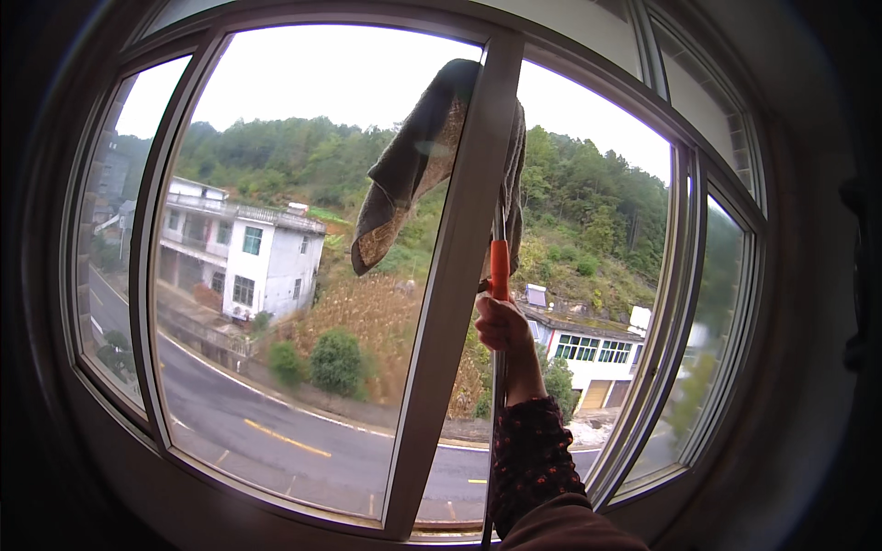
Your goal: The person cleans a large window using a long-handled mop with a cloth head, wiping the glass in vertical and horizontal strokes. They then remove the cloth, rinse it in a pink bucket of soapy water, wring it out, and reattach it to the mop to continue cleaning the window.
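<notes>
My right hand (505, 322) reaches up at the opening right of the thick window upright, its fingers closed around a metal pole (498, 392). Just above my fist the pole has an orange sleeve (500, 268). A dark grey and brown cloth (413, 172), apparently a towel or mat, hangs folded over the pole's upper part. One flap shows through the left pane; the other hangs right of the upright. The window upright (451, 282) hides the cloth's middle. Below my fist the pole runs down beside my dark, orange-flecked sleeve (534, 458). My left hand is out of view.
A metal sliding window frame (275, 490) surrounds the view, with a side pane (696, 372) at the right. Outside lie a paved road (227, 413), a white building (275, 255), a second building (592, 365) and a wooded hillside (579, 186).
</notes>
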The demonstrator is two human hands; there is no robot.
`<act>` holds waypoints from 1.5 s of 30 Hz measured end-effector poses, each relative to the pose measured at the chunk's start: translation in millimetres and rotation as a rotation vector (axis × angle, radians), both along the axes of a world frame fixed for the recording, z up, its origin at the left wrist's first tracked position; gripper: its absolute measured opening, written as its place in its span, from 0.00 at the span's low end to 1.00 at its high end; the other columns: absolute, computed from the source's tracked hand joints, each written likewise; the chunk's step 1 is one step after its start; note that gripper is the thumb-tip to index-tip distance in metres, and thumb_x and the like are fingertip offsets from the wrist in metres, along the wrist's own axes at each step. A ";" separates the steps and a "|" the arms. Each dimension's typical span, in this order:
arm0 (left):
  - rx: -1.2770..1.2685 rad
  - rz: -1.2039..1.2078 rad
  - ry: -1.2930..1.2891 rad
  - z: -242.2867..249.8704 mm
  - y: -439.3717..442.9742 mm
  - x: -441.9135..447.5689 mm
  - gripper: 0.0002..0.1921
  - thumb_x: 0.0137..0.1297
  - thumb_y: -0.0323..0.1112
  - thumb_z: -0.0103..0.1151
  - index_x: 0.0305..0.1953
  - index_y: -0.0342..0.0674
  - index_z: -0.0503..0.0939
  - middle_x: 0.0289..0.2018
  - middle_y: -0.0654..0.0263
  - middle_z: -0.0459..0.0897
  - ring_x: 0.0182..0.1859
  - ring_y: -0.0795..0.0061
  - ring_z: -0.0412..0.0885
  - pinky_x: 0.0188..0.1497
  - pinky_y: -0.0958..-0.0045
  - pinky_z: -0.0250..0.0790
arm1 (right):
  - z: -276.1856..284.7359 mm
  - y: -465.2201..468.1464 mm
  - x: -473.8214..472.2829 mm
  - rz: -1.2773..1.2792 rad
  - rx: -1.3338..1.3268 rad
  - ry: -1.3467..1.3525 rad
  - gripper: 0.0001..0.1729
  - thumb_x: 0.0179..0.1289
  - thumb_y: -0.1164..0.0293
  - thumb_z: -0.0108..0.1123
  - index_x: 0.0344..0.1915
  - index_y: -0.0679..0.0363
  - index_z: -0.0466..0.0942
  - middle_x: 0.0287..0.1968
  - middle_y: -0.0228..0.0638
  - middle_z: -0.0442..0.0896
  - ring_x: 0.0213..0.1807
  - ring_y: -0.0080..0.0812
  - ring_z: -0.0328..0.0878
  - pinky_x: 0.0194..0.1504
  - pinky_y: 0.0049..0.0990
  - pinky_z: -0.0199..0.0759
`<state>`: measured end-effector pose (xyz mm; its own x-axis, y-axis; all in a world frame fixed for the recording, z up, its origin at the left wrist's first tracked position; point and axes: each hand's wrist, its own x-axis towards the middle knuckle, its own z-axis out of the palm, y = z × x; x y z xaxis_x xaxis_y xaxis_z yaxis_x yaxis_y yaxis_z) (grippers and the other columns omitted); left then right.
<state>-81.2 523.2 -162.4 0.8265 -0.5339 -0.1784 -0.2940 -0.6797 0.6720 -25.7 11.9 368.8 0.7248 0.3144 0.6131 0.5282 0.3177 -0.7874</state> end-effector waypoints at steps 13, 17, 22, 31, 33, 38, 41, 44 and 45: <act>0.000 0.066 0.032 -6.5 4.4 -7.2 0.22 0.50 0.52 0.66 0.31 0.35 0.85 0.28 0.51 0.84 0.30 0.57 0.83 0.36 0.61 0.74 | -139.3 19.8 -99.4 -0.182 0.193 0.283 0.18 0.63 0.74 0.59 0.53 0.59 0.71 0.20 0.24 0.62 0.13 0.15 0.54 0.12 0.18 0.46; 0.033 0.084 0.038 -11.5 10.3 -13.6 0.20 0.50 0.50 0.66 0.30 0.36 0.86 0.27 0.52 0.85 0.29 0.58 0.83 0.34 0.60 0.74 | -184.7 41.3 -143.2 -0.252 0.264 0.423 0.18 0.59 0.75 0.61 0.49 0.64 0.71 0.19 0.24 0.61 0.12 0.17 0.53 0.13 0.19 0.45; 0.053 0.080 0.048 -10.4 10.6 -14.7 0.19 0.51 0.50 0.65 0.29 0.37 0.86 0.25 0.54 0.84 0.28 0.61 0.83 0.33 0.61 0.73 | -228.5 57.6 -174.8 -0.306 0.222 0.536 0.20 0.61 0.73 0.60 0.52 0.64 0.68 0.21 0.22 0.62 0.15 0.14 0.57 0.14 0.15 0.49; 0.052 0.064 -0.016 5.4 8.8 -26.5 0.20 0.53 0.54 0.64 0.32 0.40 0.86 0.32 0.51 0.85 0.39 0.53 0.83 0.44 0.58 0.74 | -232.1 62.3 -164.3 -0.291 0.226 0.607 0.17 0.63 0.74 0.59 0.51 0.63 0.70 0.21 0.23 0.62 0.14 0.16 0.56 0.13 0.17 0.48; 0.057 0.040 0.003 8.8 16.7 -31.6 0.21 0.60 0.54 0.61 0.34 0.39 0.85 0.29 0.57 0.86 0.37 0.59 0.85 0.42 0.63 0.75 | -233.2 65.2 -161.4 -0.290 0.230 0.605 0.16 0.63 0.75 0.59 0.50 0.63 0.71 0.20 0.23 0.61 0.14 0.17 0.55 0.14 0.18 0.47; 0.048 0.142 0.111 18.7 26.9 -47.8 0.20 0.57 0.54 0.62 0.37 0.41 0.85 0.34 0.56 0.86 0.42 0.56 0.84 0.49 0.61 0.73 | -244.1 71.1 -158.5 -0.388 0.161 0.558 0.15 0.66 0.73 0.56 0.51 0.64 0.71 0.18 0.24 0.59 0.12 0.16 0.53 0.11 0.16 0.45; 0.095 0.189 0.143 26.1 33.6 -54.9 0.19 0.57 0.52 0.63 0.37 0.41 0.85 0.33 0.56 0.86 0.42 0.57 0.83 0.49 0.61 0.73 | -251.1 75.8 -155.8 -0.383 0.158 0.551 0.16 0.65 0.72 0.56 0.52 0.64 0.70 0.18 0.24 0.60 0.12 0.16 0.54 0.11 0.16 0.46; 0.114 0.176 0.135 29.5 39.0 -56.8 0.19 0.58 0.52 0.62 0.37 0.40 0.85 0.33 0.55 0.86 0.43 0.57 0.83 0.50 0.60 0.73 | -258.4 81.4 -155.2 -0.403 0.170 0.596 0.17 0.63 0.75 0.58 0.51 0.65 0.70 0.18 0.25 0.61 0.11 0.17 0.54 0.10 0.17 0.47; 0.118 0.177 0.132 29.4 40.2 -57.1 0.19 0.58 0.52 0.62 0.37 0.40 0.85 0.33 0.55 0.86 0.43 0.56 0.83 0.50 0.60 0.73 | -260.3 82.5 -155.5 -0.429 0.180 0.620 0.17 0.62 0.76 0.58 0.51 0.67 0.70 0.18 0.24 0.62 0.11 0.16 0.54 0.11 0.18 0.48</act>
